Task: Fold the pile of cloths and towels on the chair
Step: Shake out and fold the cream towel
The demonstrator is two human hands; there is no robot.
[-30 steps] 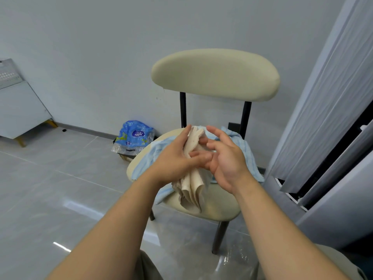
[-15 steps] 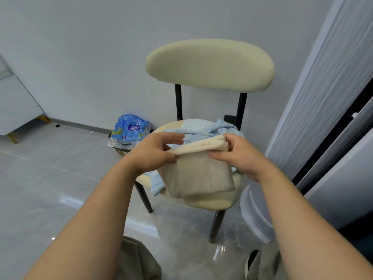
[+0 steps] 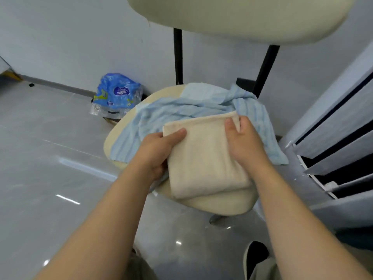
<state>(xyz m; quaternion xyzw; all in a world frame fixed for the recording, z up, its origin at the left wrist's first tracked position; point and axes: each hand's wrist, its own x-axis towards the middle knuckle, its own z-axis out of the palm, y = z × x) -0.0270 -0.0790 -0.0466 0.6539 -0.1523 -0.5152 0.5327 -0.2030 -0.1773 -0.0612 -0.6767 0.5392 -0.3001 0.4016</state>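
The beige towel [image 3: 203, 156], already folded into a thick rectangle, lies at the front of the chair [image 3: 222, 205] seat, its near edge reaching almost to the seat's front rim and its far edge overlapping the crumpled blue cloth [image 3: 181, 112]. Both hands are closed on it. The left hand [image 3: 159, 150] grips the far left corner with the thumb on top and the fingers tucked beneath, and the right hand [image 3: 245, 142] pinches the far right corner with the fingers curled over the edge. The step looks like setting down and squaring the fold. To do it well, the hands should keep the layers lined up at the corners, lower the towel flat rather than drop it, and then press the top smooth so the bulky pile does not spring open. Setting it half on the loose blue cloth risks a tilted stack, and pulling that cloth out later could drag the towel askew, so a bare part of the seat would serve better. The blue cloth is not yet folded. On the floor [image 3: 50, 158] by the wall stands a blue printed plastic pack [image 3: 117, 93], crumpled; I cannot tell what it holds.
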